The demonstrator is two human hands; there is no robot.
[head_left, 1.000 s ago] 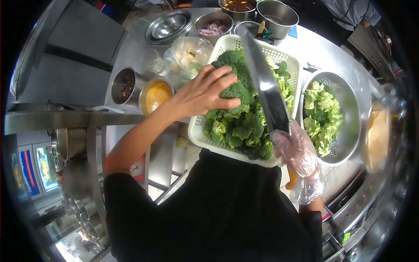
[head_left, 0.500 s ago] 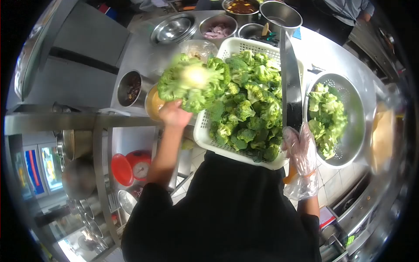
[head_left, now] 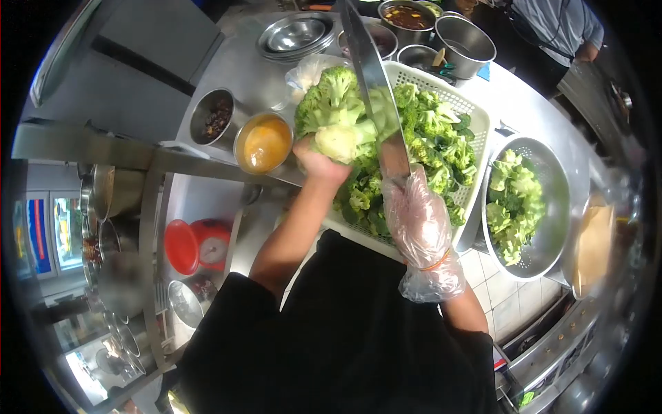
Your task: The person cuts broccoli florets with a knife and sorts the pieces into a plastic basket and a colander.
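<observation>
Head view: my bare left fingers [head_left: 308, 156] are curled around the base of a big green head of broccoli [head_left: 339, 141], closed on it as far as its thick pale stem allows, with the cut end turned up toward me. Just to the right, my right fingers [head_left: 394, 200], inside a clear plastic glove with an orange band [head_left: 436, 261] at the wrist, are wrapped tight around a large knife [head_left: 376, 76]; the glove hides its handle. The long steel blade points up and away, alongside the florets on the right of the broccoli. Whether its edge touches them, I cannot tell.

Under and beyond my right fingers sits a white perforated plastic basket [head_left: 480, 119], full of cut green florets [head_left: 438, 138]. Farther right of those fingers, a round steel colander [head_left: 560, 207] holds more pale green pieces [head_left: 514, 196].

Near my left fingers, on their left, is a steel bowl of yellow liquid [head_left: 264, 143], and past it a steel pot with dark pieces [head_left: 218, 117]. Beyond the same fingers, a clear plastic bag [head_left: 303, 74] lies behind the broccoli on the steel counter [head_left: 527, 103], with stacked steel bowls [head_left: 296, 36] farther off. Well past my right fingers stands a person in a grey top [head_left: 548, 27].
</observation>
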